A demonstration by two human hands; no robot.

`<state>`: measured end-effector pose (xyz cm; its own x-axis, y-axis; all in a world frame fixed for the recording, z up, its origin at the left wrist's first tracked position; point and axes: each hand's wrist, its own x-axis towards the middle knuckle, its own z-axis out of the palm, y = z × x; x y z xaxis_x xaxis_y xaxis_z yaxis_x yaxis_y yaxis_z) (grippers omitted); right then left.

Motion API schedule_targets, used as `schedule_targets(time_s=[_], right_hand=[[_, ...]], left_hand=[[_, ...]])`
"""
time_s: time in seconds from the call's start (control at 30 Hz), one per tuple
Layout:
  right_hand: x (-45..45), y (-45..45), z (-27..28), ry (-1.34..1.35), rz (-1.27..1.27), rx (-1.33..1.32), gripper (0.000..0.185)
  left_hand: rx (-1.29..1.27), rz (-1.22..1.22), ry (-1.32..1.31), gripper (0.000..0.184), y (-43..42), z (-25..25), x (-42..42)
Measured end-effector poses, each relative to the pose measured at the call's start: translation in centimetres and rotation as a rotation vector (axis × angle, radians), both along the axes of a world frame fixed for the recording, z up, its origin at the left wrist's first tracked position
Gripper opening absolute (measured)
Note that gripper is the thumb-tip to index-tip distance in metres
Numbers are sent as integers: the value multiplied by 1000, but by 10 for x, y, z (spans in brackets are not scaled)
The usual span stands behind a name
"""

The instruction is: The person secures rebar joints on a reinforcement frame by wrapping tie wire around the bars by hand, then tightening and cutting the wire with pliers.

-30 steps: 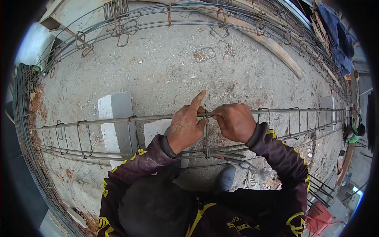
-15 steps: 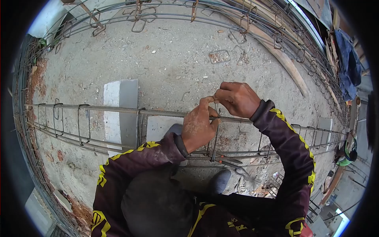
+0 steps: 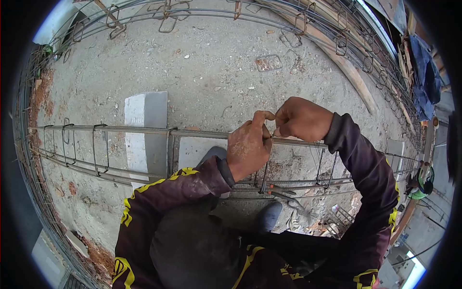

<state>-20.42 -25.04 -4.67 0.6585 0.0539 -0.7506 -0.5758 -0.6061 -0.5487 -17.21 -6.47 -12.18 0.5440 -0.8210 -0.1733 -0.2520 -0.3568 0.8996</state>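
A long rebar cage with rectangular stirrups runs across the view at waist height. My left hand is closed at its upper bar, beside a stirrup, with the index finger bent above the bar. Just right of it, my right hand is pinched slightly above the same bar, its fingertips close to the left ones. A thin wire seems to trail below the right hand. What the fingertips grip is too small to make out. An orange-handled tool shows beside the lower bars.
White blocks stand beneath the cage on the rough concrete floor. More rebar cages and wooden poles curve along the far side. Loose stirrups lie on the floor. A dark shoe is below the cage.
Both hands were together at the upper bar; the right hand has since lifted and moved right. The left index finger, first stretched out, is now bent toward the right fingertips.
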Motion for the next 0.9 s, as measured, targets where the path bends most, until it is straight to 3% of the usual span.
schedule_targets(time_s=[0.07, 0.13, 0.2, 0.27, 0.33, 0.4, 0.47, 0.53, 0.63, 0.67, 0.77, 0.87, 0.9], right_hand=[[-15, -3, 14, 23, -243, -19, 23], [-49, 1, 5, -666, -432, -321, 31], [-80, 0, 43, -1083, -240, -656, 31], [-132, 13, 79, -865, -333, 104, 26], [-189, 27, 45, -377, -243, 846, 29], [-241, 59, -8, 234, -235, 770, 33], [-299, 100, -77, 163, -69, 220, 43], [-328, 132, -131, -379, 135, -509, 65], [-331, 141, -183, -205, 27, -531, 87], [-335, 142, -187, -183, 10, -503, 87], [-334, 133, -193, -111, -14, -419, 83], [-338, 124, -213, -127, -43, -291, 81], [-341, 126, -220, -167, -57, -342, 68]], left_hand=[[5, -2, 3, 44, 0, -1, -2], [10, 3, 9, 42, -1, -3, -3], [-10, -3, 4, 42, -2, -3, 0], [-29, -15, 20, 42, 4, -5, -7], [-93, -31, -1, 44, 6, -8, -7], [-65, -79, -66, 47, 8, -7, -7], [-51, -121, -136, 48, 10, -9, -5], [-55, -113, -158, 47, 11, -8, -7], [-168, -73, -396, 40, 11, 0, -6], [-217, -60, -507, 37, 12, 4, -6], [207, -131, 56, 27, 23, 37, 3], [360, -275, 413, 25, 38, -3, 2], [315, -203, 587, 25, 41, -11, -6]])
